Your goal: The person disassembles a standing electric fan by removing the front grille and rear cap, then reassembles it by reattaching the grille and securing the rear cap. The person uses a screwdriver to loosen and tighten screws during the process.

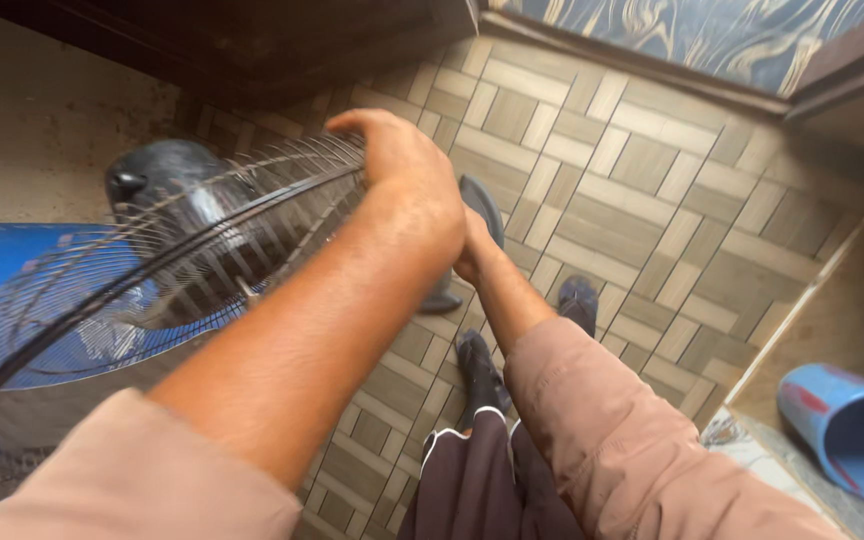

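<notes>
Fingers of the left hand (404,165) curl over the rim of the wire fan guard (152,270) at centre frame, grasping it. The right hand (470,250) sits behind the left wrist; its grip cannot be determined. The tilted fan fills the left of the frame above the tiled floor (652,200). Risk: thin wires may bend or slip, dropping the fan onto the feet (482,365).
</notes>
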